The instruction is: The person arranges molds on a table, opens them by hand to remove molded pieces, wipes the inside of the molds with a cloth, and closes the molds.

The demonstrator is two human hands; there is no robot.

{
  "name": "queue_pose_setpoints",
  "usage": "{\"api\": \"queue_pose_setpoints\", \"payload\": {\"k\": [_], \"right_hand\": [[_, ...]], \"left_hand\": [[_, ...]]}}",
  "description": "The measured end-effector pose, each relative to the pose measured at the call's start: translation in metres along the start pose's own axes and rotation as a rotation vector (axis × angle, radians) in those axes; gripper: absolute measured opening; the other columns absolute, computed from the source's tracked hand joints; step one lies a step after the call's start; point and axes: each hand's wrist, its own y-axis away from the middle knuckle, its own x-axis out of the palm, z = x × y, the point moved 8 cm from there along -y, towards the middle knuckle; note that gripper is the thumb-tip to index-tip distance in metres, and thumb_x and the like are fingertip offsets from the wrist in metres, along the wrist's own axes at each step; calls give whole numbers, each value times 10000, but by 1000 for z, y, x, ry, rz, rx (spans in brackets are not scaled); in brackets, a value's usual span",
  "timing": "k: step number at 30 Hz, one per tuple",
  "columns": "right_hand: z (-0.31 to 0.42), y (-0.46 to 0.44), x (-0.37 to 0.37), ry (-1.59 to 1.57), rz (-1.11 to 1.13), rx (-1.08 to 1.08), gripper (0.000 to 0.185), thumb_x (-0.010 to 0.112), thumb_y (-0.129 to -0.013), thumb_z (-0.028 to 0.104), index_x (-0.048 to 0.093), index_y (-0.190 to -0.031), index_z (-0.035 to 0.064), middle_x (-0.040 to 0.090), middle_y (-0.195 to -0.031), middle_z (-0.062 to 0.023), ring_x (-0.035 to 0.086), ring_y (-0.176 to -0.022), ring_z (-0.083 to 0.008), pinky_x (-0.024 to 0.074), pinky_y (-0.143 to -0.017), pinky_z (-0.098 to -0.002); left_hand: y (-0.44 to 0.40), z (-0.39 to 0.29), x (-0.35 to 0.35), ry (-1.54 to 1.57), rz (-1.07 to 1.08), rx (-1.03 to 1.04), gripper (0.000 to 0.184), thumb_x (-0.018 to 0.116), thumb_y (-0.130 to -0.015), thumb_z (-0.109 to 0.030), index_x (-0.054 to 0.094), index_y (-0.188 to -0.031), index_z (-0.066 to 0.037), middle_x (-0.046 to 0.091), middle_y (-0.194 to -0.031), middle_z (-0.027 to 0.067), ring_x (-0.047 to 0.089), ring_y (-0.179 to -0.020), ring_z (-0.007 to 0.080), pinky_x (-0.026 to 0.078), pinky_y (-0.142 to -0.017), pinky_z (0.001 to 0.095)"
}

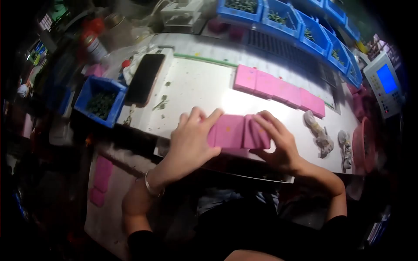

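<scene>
A short row of pink rubber-looking blocks [229, 132] is squeezed between my two hands at the front edge of the white worktop. My left hand [191, 138] grips the left end, with thumb below and fingers above. At the right end, my right hand [279, 145] closes its fingers and thumb around the last block, which leans slightly. Farther back, another row of similar pink blocks [278, 90] lies side by side on the worktop [196, 82].
A dark phone [146, 79] and a blue bin of small green pieces [101, 101] are at left. More blue bins [283, 19] line the back. Two whitish cloth bundles [320, 135], a pink bowl [365, 145] and a device with a blue screen [386, 79] are at right.
</scene>
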Motion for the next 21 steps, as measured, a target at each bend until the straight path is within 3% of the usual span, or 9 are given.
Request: {"api": "queue_pose_setpoints", "payload": {"k": [5,9,11,12,13,15,16,17,21], "right_hand": [[-68,31,-30,94,-171,133,733,786,-650,95,460,-1306,70,467,-1269,-202,526,-1104,-392,476,-892,-418],[-109,44,-23,135,-187,223,690,758,-707,97,444,-1318,37,427,-1332,-218,481,-1176,-400,443,-959,-414],[-111,47,-27,31,-224,177,689,750,-713,81,437,-1325,29,404,-1358,-223,466,-1199,-403,432,-981,-414],[-114,49,-27,2,-213,184,734,749,-709,71,397,-1353,31,392,-1366,-222,442,-1226,-400,409,-1009,-411],[-117,54,-26,-12,-214,194,734,749,-709,71,397,-1353,31,392,-1366,-222,442,-1226,-400,409,-1009,-411],[-126,58,-22,-48,-211,255,790,751,-703,68,349,-1382,37,382,-1372,-224,415,-1253,-396,381,-1035,-406],[-124,60,-22,-33,-190,256,819,749,-701,63,315,-1396,30,384,-1364,-232,403,-1262,-395,363,-1049,-403],[-122,59,-23,-57,-190,276,798,735,-714,50,315,-1392,14,391,-1356,-236,407,-1262,-388,357,-1054,-400],[-126,60,-18,-170,-230,325,773,711,-730,17,317,-1395,11,404,-1351,-225,416,-1260,-367,348,-1056,-384]], "left_hand": [[-84,-43,47,-79,62,136,721,758,-610,-207,518,-1290,-188,505,-1113,113,520,-1003,308,486,-860,391],[-108,-52,78,-59,175,101,720,757,-635,-207,509,-1309,-144,485,-1230,155,488,-1099,352,445,-943,414],[-96,-65,71,-215,-76,249,728,771,-652,-227,493,-1310,-85,497,-1209,164,477,-1118,355,409,-989,411],[-89,-73,65,-173,-203,305,617,766,-687,-213,540,-1234,-40,508,-1170,172,460,-1139,334,387,-1007,410],[-83,-77,68,-181,-188,302,617,766,-687,-213,540,-1234,-40,508,-1170,172,460,-1139,334,387,-1007,410],[-62,-87,54,108,-315,377,395,725,-725,-124,604,-1091,-41,513,-1085,166,497,-1027,333,444,-858,405],[-51,-80,62,279,-327,309,243,695,-739,-75,627,-968,-29,542,-970,149,549,-894,296,469,-757,392],[-35,-90,62,283,-377,453,152,677,-747,-56,613,-880,-21,553,-836,131,564,-737,280,480,-654,365],[24,-88,125,456,-42,414,71,671,-774,-62,627,-827,-46,575,-742,81,579,-634,241,481,-579,314]]}}
